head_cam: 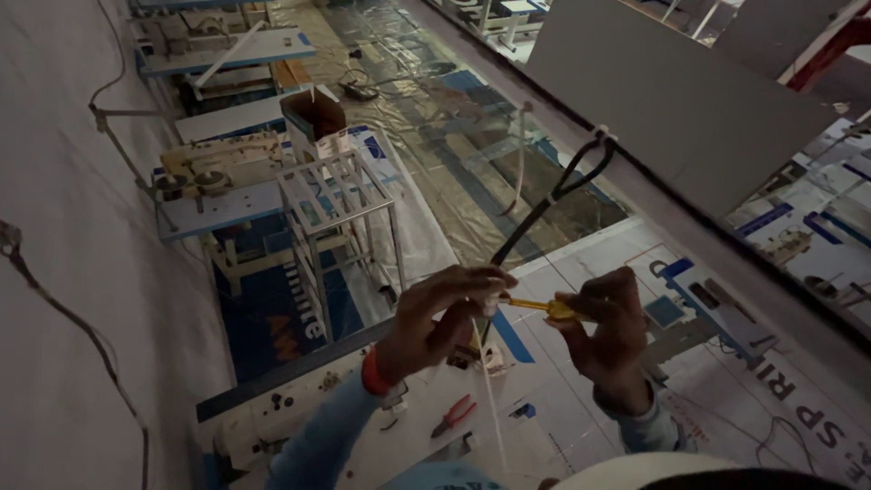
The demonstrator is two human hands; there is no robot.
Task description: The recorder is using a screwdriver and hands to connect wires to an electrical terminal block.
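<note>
Left hand (435,313) pinches a black cable (544,204), right hand (606,331) grips a yellow screwdriver (543,308) (red pliers (454,414) below).

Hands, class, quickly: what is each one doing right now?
Left hand: fingers closed on the black cable end.
Right hand: fingers closed on a yellow-handled screwdriver.

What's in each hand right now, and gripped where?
Right hand grips a yellow-handled screwdriver by its handle. Left hand pinches the black cable at its lower end, where the screwdriver tip meets it.
</note>
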